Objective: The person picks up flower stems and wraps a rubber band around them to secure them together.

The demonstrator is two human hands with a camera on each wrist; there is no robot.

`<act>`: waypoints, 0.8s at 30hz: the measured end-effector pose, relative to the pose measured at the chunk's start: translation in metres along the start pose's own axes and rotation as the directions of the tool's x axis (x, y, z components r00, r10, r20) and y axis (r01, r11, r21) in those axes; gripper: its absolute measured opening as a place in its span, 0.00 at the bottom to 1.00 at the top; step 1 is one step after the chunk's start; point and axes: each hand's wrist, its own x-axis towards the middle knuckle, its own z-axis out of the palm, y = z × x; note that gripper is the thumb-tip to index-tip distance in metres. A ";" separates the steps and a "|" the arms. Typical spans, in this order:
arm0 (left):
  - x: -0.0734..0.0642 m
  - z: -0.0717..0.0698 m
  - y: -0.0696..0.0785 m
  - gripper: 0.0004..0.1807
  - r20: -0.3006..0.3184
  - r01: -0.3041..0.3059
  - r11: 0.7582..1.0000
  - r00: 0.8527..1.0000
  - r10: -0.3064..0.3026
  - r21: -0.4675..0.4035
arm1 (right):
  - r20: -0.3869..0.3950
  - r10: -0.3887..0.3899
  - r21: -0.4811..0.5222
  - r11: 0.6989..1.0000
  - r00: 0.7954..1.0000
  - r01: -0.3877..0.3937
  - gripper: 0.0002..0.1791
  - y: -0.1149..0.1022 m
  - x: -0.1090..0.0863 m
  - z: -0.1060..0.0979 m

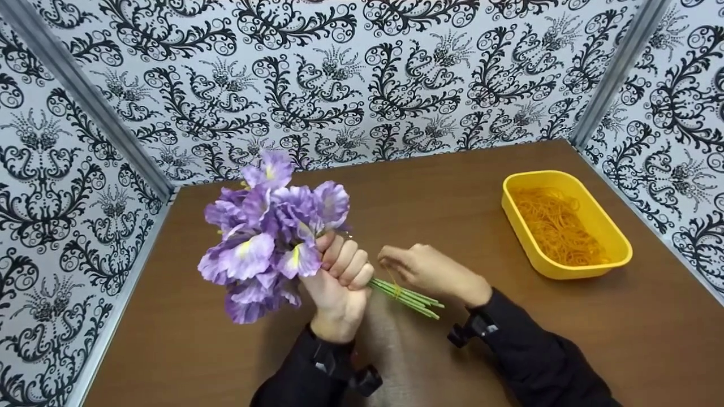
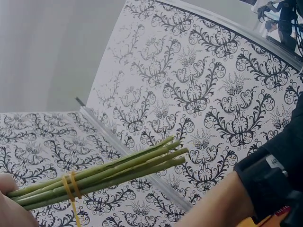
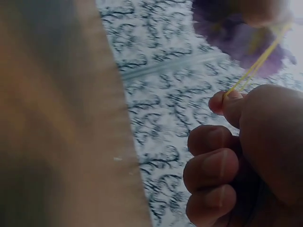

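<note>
The left hand (image 1: 341, 277) is closed in a fist round a bunch of purple flowers (image 1: 271, 237), its fingers wrapped about the stems (image 2: 120, 171) just below the blooms, with the bunch raised over the bench (image 1: 430, 198) and the cut ends pointing toward the right arm. Two strands of a yellow rubber band (image 2: 75, 184) cross the stems between that fist and the cut ends, and more of it runs taut to the right hand (image 1: 432, 268), which pinches it between thumb and fingertip, the other fingers curled. The likeliest trouble is the band slipping from so small a pinch: stretched as it is, it could snap back against the left hand. Pulled too far, it might break; drawn toward the cut ends, it could slide off, since the stems look smooth and stop not far beyond it. The ends are slightly uneven, so a shorter stem could escape the loop if the fist loosened. Spare bands (image 1: 560, 232) lie in a yellow tub (image 1: 588, 272) at the right, well apart from both hands.
</note>
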 end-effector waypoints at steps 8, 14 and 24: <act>0.002 -0.006 0.010 0.25 -0.065 -0.140 0.988 0.987 0.145 0.070 | 0.198 0.011 0.082 0.996 0.980 -0.028 0.10 -0.037 -0.005 0.027; 0.005 -0.009 0.021 0.25 -0.086 -0.241 0.959 0.963 0.255 0.151 | 0.248 -0.034 -0.234 0.968 0.968 0.094 0.09 -0.073 -0.012 0.032; 0.007 -0.005 0.028 0.26 0.038 -0.312 0.915 0.949 0.313 0.256 | 0.088 -0.031 -0.417 0.907 0.996 0.065 0.07 -0.109 -0.024 0.006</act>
